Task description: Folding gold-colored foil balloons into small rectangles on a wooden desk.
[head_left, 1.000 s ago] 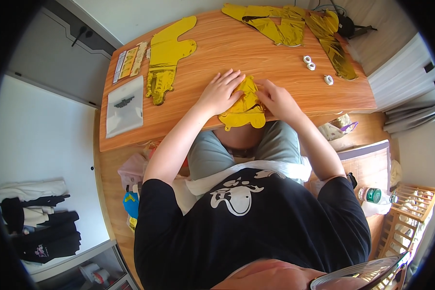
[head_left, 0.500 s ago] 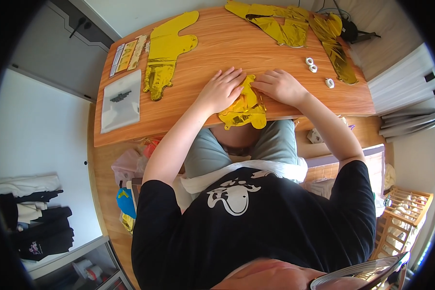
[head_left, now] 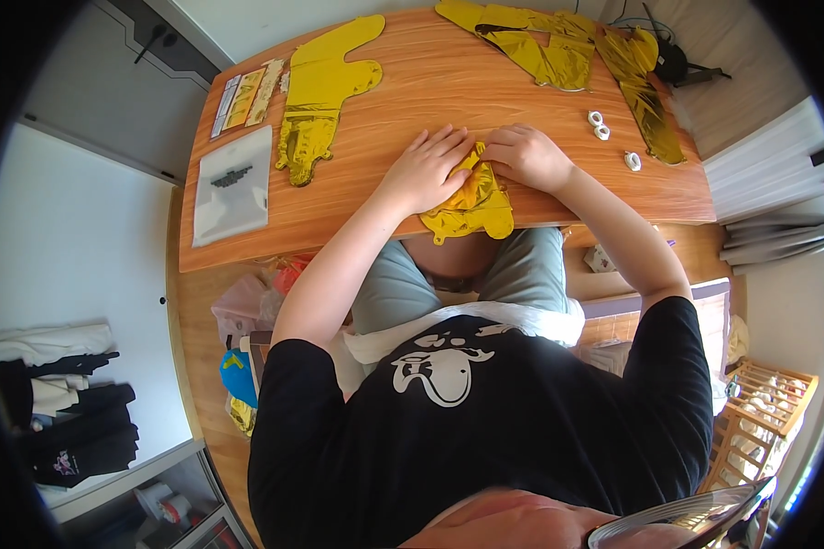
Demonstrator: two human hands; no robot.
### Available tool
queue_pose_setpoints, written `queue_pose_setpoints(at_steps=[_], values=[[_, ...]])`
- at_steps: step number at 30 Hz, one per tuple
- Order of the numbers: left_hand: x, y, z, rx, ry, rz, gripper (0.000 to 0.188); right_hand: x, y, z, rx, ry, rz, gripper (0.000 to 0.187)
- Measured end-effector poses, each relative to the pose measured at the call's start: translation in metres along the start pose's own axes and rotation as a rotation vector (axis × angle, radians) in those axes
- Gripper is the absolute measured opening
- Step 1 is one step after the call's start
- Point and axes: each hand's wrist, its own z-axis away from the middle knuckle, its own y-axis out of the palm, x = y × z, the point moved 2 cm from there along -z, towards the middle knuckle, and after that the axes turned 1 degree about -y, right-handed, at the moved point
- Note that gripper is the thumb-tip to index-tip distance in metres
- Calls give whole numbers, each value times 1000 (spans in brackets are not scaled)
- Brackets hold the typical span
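A crumpled gold foil balloon (head_left: 471, 218) lies at the near edge of the table, its lower part hanging a little over the edge toward my lap. Across its left side my left hand (head_left: 426, 171) rests flat, fingers stretched out and pointing away from me. My right hand (head_left: 529, 157) has its fingers curled, pinching the balloon's upper right edge. The fingertips of both hands almost meet at its top, and part of the foil is hidden under them.
On the wooden table (head_left: 394, 91), a flat gold foil balloon (head_left: 316, 91) lies left, beside a printed card (head_left: 241, 101) and a clear bag (head_left: 233, 197). More gold foil pieces (head_left: 558, 59) lie far right, near white tape rolls (head_left: 599, 126), another roll (head_left: 633, 162) and a black device (head_left: 670, 62).
My right fingers have curled in more tightly at the foil's upper edge. The balloon's folds have shifted slightly. My left hand stays nearly in place, and the whole view has moved a little.
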Motion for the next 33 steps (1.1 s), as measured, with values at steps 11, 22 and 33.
queue_pose_setpoints(at_steps=[11,22,33], values=[[1,0,1,31,-18,-7,59,16,-5,2,-64,321,-417,21],[0,2,0,9,11,1,58,13,7,20,-93,213,-181,16],[5,0,0,13,16,42,54,10,-15,11,74,192,-271,21]])
